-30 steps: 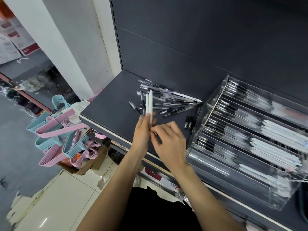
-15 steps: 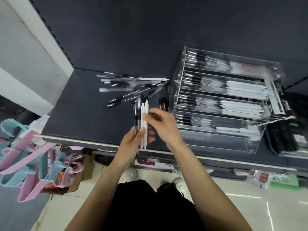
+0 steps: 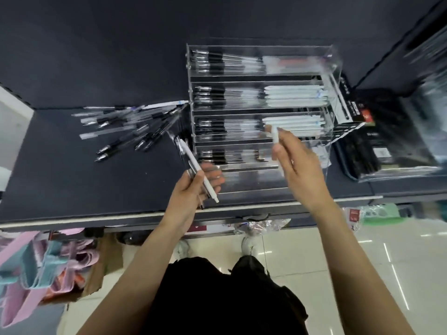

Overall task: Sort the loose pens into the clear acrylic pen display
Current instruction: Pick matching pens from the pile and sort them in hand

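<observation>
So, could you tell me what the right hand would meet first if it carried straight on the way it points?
Probably the white pens in the acrylic display: the right hand holds a white pen aimed at that row, though depth is unclear.

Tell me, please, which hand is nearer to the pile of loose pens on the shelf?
Left. The left hand, gripping pens, sits just right of and below the pile of loose pens; the right hand, holding a white pen, is over the acrylic display.

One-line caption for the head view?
Right hand carries a white pen toward the acrylic display; left hand holds more.
</observation>
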Demonstrator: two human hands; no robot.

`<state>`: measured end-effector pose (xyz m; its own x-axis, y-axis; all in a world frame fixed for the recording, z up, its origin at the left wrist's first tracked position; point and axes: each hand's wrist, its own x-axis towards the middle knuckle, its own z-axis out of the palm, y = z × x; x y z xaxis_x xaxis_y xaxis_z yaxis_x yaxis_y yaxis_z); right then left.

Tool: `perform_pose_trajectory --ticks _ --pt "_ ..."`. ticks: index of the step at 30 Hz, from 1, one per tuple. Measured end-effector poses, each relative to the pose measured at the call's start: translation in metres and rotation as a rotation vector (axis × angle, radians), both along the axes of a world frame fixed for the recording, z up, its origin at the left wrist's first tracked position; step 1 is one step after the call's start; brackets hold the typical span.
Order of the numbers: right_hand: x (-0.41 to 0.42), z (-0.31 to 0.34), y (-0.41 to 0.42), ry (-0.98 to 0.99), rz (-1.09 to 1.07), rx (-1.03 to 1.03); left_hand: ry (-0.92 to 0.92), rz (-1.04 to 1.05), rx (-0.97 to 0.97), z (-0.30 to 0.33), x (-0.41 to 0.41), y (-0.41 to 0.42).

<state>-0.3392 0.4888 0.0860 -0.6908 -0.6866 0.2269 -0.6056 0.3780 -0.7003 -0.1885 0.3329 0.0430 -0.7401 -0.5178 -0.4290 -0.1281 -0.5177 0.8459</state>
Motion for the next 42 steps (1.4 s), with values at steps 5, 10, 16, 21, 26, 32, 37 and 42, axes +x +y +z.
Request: perform_pose_trajectory --ticks 5,10,16,21,26,32,37,42 --pt "-0.085 -0.04 0.035 0.288 0.244 0.189 0.034 0.162 0.123 -0.006 -0.03 0.051" --pt "-0.108 -0.058 0.034 0.271 0.461 0.246 0.055 0.381 0.217 -0.003 -0.057 0.098" --pt "-0.119 -0.072 0.027 0.275 0.401 0.201 0.053 0.468 0.145 0.004 -0.062 0.124" --pt "-0.127 -0.072 0.027 0.154 0.394 0.241 0.029 0.489 0.146 0.004 -0.065 0.128" --pt "-0.124 -0.066 0.031 0.188 0.424 0.395 -0.016 0.481 0.129 0.008 -0.076 0.122" --pt "-0.094 -0.032 0.048 -0.079 0.288 -0.018 0.027 0.41 0.15 0.015 -0.09 0.118" --pt "-0.052 -0.004 0.033 -0.338 0.292 0.039 0.128 0.281 0.187 0.013 -0.098 0.126" --pt "-0.057 -0.006 0.031 -0.486 0.362 0.018 0.256 0.278 0.242 0.014 -0.099 0.125"
